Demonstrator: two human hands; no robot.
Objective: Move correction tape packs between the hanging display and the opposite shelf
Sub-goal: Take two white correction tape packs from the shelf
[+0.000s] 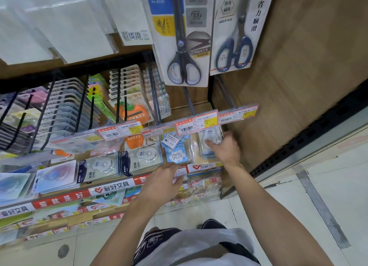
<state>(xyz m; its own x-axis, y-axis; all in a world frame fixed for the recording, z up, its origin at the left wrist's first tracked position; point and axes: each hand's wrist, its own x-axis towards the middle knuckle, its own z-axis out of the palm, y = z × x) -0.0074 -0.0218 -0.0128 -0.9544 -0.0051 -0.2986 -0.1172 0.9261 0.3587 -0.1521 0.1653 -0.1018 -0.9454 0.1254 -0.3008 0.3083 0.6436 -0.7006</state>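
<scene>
1. Head view: my right hand (227, 146) is up at about 1 o'clock from centre, just under the price-tag rail (199, 122), with its fingers curled round a clear correction tape pack (212, 138). The pack looks to be at the front of its hook, touching the packs behind it; motion blur hides the hang hole.
2. My left hand (165, 180) sits near centre, fingers loosely extended and touching the red-and-white shelf edge strip (111, 188). I cannot tell whether it pinches anything.
3. More correction tape packs (99, 168) lie stacked on the shelf at 9 o'clock from my left hand, and a blue memo pad (176, 156) hangs between the two hands.
4. Scissors cards (185, 46) hang at 12 o'clock, well apart from the work.
5. To do this step well, I judge I should draw the pack straight along its hook, level, so the card does not snag or drag its neighbours off, and keep the left hand ready to steady the row.
</scene>
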